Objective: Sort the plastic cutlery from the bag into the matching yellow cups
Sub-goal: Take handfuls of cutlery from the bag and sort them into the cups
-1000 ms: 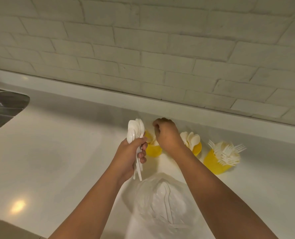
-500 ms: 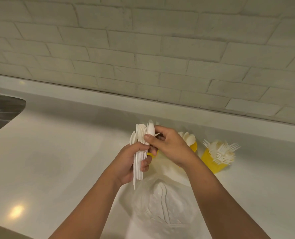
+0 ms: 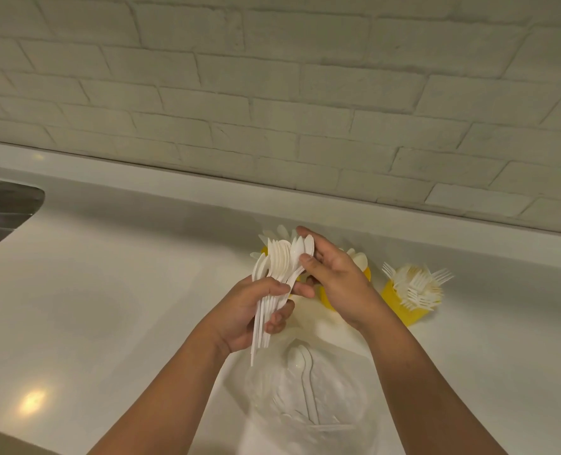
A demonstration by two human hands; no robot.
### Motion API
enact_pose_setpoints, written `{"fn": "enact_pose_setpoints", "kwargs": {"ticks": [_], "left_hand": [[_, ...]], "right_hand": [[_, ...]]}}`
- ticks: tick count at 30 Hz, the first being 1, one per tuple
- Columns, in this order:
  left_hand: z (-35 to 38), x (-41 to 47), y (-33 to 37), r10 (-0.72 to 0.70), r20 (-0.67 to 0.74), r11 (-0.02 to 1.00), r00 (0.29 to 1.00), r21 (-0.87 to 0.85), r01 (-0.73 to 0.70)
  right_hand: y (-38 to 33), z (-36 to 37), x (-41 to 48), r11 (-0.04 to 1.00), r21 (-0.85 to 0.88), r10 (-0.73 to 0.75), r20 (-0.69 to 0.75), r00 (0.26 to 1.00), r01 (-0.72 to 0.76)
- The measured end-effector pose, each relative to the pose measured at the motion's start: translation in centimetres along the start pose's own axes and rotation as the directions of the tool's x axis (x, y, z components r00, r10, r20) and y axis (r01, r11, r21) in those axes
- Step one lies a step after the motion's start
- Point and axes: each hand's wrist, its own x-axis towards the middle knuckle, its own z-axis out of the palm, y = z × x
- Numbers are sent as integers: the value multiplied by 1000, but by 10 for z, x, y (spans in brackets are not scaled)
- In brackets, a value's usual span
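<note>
Spoon bundle (image 3: 277, 257) gripped in curled left hand (image 3: 249, 310) above bag (image 3: 305, 405) on tabletop (image 3: 108, 307). One spoon (image 3: 296, 247) pinched by right hand (image 3: 338, 280). Step judged: separation. Next: release into spoon cup (image 3: 326, 298) behind right hand.

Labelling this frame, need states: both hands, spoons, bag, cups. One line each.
left hand, grips spoon bundle by the handles
spoon bundle, upright, bowls up, off the counter
right hand, fingers pinch one spoon at the bundle's top
bag, lying on the counter, cutlery inside
fork cup, standing, full of forks
middle cup, mostly hidden behind right hand
</note>
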Motion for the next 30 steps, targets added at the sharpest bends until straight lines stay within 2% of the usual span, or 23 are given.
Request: {"fn": "enact_pose_setpoints", "kwargs": {"ticks": [5,8,13,20,23,27,30], "left_hand": [[2,-1,1,20,43,998,999,67,-22],[2,-2,2,34,36,990,999,136,-38],[-3,0,1,68,64,974,996,210,-81],[-3,0,2,83,59,947,995,307,-97],[-1,-2,7,65,61,923,996,376,-84],[-3,-3,8,-54,95,891,994,454,5],[1,2,3,-82,41,828,996,559,45]], "right_hand": [[-2,2,0,991,-116,-76,-107,991,64],[0,1,1,994,-39,-103,-158,982,98],[6,0,-5,990,84,-99,-163,982,114],[0,-3,-8,995,12,-100,-123,987,102],[-5,-4,-10,993,4,-120,-55,991,120],[-5,-5,-17,983,-155,-88,73,993,98],[3,1,-25,961,-269,-46,60,997,60]]}}
